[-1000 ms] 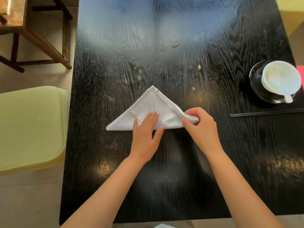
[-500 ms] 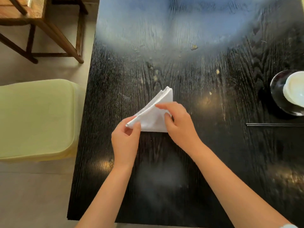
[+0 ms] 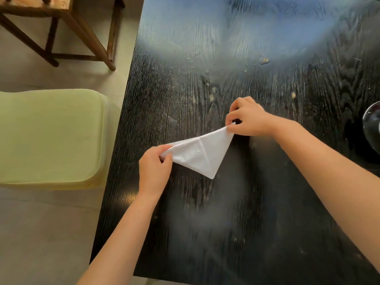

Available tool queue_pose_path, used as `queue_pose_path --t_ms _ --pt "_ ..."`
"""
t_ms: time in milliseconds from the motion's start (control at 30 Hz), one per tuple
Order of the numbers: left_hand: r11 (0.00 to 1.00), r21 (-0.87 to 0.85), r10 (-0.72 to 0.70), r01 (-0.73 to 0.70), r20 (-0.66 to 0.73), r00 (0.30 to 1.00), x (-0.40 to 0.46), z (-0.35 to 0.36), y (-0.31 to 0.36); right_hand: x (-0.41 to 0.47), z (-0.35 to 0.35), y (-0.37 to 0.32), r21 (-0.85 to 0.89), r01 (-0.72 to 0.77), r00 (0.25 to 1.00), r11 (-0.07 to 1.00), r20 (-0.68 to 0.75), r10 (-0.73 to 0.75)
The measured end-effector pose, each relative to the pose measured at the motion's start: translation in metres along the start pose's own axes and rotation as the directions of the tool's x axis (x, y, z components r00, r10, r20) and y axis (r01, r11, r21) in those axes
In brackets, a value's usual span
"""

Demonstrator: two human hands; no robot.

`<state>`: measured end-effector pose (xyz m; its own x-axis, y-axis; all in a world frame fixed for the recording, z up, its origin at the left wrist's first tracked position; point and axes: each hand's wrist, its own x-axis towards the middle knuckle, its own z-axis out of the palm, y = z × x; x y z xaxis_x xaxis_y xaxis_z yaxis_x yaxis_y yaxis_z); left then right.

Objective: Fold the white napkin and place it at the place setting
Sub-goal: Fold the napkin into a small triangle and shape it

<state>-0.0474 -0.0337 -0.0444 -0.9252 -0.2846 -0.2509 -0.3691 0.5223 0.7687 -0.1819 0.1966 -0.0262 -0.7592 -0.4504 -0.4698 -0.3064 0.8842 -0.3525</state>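
The white napkin (image 3: pixel 200 154) is folded into a triangle and held just above the black table (image 3: pixel 257 233), its free point hanging toward me. My left hand (image 3: pixel 154 166) pinches the napkin's left corner. My right hand (image 3: pixel 247 118) pinches the upper right corner. The cloth is stretched taut between the two hands and shows fold creases. At the far right edge, only the rim of the dark saucer (image 3: pixel 371 120) of the place setting shows.
A pale green cushioned seat (image 3: pixel 51 138) stands left of the table. A wooden chair (image 3: pixel 67 31) is at the back left. The table's left edge runs close to my left hand. Crumbs dot the far tabletop.
The napkin was lying flat as a wide triangle, was folded in half, and is now lifted and stretched between both hands. The view shifted left, so the cup and chopsticks left the frame.
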Motion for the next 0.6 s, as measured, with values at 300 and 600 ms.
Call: queue_pose_path --t_ms 300,600 --pt "0.977 0.130 0.177 -0.169 -0.051 0.983 0.020 0.002 0.002 -0.026 0.043 0.010 0.124 -0.004 0.954 0.992 -0.298 0.041" --pt "0.990 0.084 0.125 -0.115 -0.117 0.985 0.025 0.007 -0.014 -0.025 0.058 0.007 0.255 0.045 0.886 0.966 -0.456 0.079"
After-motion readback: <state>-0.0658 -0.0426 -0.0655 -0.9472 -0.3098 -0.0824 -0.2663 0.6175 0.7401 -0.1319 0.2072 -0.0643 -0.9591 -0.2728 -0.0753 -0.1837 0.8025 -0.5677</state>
